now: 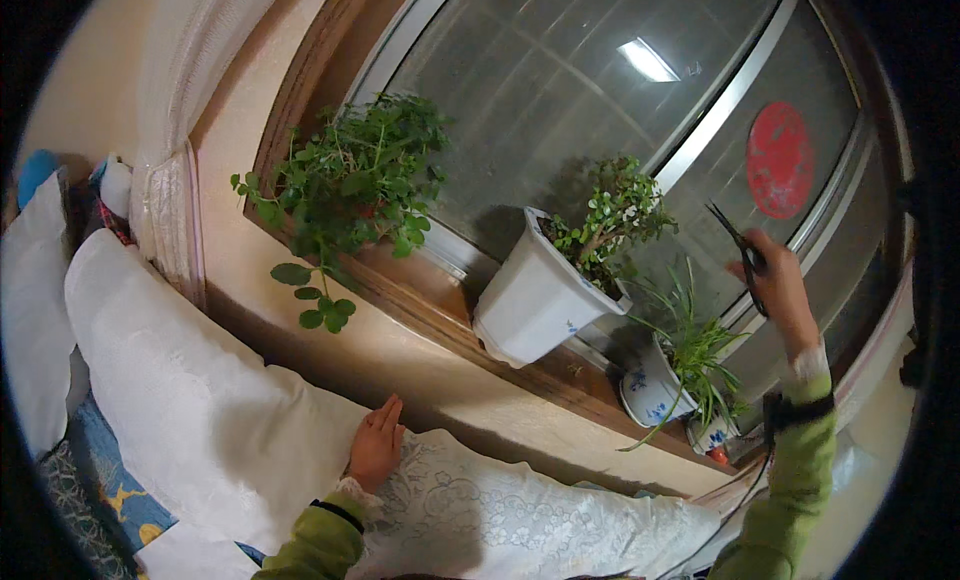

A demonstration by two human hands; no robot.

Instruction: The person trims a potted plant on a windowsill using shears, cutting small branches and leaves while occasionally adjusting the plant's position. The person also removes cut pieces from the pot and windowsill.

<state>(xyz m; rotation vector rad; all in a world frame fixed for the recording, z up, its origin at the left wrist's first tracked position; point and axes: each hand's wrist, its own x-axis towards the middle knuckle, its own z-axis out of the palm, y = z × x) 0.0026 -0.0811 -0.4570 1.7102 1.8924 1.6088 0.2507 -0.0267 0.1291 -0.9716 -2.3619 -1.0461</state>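
Note:
In my raised right hand (785, 288) is a pair of dark scissors (738, 238), blades pointing up and left in front of the window. Just below and left of that hand, a grassy, thin-leaved plant (695, 352) grows from a small white pot with blue flowers (650, 392). My left hand (376, 446) lies with its fingers stretched out on the white cover (450, 500) of the sofa back, holding nothing. Beyond it, a large white faceted pot (540, 298) with a small-leaved shrub (620, 220) stands tilted in the view on the wooden sill (430, 305).
A bushy green plant (365, 170) hides its pot at the left of the sill, one stem hanging over the edge. Another small blue-patterned pot (712, 435) stands at the right end. Behind are window glass with a red round sticker (781, 160) and a gathered curtain (165, 200).

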